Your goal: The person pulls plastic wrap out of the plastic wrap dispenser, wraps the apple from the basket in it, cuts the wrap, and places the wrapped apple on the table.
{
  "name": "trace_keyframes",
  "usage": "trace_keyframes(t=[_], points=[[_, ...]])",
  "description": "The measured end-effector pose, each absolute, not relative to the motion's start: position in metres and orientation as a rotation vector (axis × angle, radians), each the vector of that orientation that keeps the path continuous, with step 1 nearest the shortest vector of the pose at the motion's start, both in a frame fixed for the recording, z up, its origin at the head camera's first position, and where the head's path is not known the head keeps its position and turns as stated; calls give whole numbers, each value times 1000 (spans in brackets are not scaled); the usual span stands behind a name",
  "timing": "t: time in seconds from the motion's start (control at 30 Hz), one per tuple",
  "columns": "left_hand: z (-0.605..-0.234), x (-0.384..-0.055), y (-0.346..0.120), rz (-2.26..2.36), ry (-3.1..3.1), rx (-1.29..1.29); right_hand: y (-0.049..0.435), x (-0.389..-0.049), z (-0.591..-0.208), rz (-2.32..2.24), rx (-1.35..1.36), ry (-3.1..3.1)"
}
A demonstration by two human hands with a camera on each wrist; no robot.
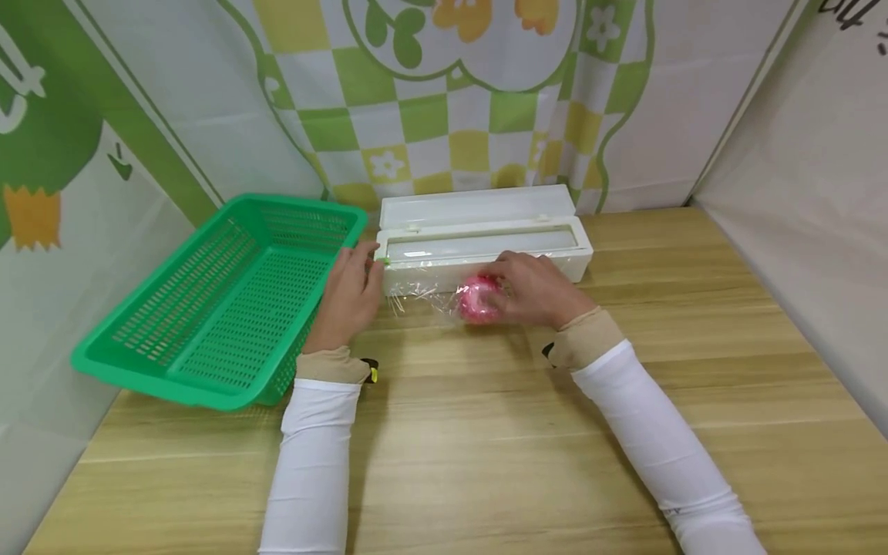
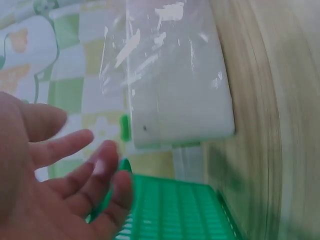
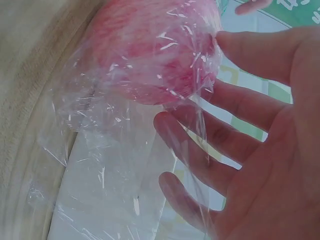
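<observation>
My right hand [image 1: 537, 289] holds a pink-red apple [image 1: 479, 299] by its right side, thumb and fingertips against it. Clear cling film [image 3: 115, 150] covers the apple and trails from it, crossing the front of a white cling film dispenser [image 1: 444, 274]. In the right wrist view the thumb and index finger meet the apple's side, while the other fingers spread by the film. My left hand [image 1: 350, 293] is beside the dispenser's left end, fingers loosely bent and holding nothing. The left wrist view shows a small green piece [image 2: 125, 128] on the dispenser's end.
A green plastic basket [image 1: 173, 385] stands left of the dispenser, close to my left hand. The dispenser's lid [image 1: 479, 206] is raised, with a white roll [image 1: 479, 243] inside. Beneath everything is a wooden table [image 1: 486, 462]; a checked cloth [image 1: 416, 116] hangs behind.
</observation>
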State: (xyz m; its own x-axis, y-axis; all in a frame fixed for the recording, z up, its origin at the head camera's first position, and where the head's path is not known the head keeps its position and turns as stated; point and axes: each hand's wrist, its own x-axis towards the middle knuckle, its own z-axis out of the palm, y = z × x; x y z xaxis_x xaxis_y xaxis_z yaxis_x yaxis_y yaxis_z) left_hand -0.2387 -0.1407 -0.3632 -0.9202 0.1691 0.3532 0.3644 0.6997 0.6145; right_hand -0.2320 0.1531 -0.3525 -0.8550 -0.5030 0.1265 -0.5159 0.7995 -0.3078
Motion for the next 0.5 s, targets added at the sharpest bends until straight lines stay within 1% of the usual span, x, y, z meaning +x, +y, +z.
trace_keyframes(t=[0.17, 0.3, 0.4, 0.5], points=[[-364, -238, -148, -886, -2771, -498, 155, -231, -353, 561, 837, -2950], [-366, -236, -150, -773, -2863, -491, 157, -231, -354, 579, 853, -2952], [-372, -241, -154, -798, -2879, -473, 156, -231, -353, 569, 872, -2952], [-382, -251, -157, -923, -2826, -507, 155, -231, -352, 556, 867, -2956]])
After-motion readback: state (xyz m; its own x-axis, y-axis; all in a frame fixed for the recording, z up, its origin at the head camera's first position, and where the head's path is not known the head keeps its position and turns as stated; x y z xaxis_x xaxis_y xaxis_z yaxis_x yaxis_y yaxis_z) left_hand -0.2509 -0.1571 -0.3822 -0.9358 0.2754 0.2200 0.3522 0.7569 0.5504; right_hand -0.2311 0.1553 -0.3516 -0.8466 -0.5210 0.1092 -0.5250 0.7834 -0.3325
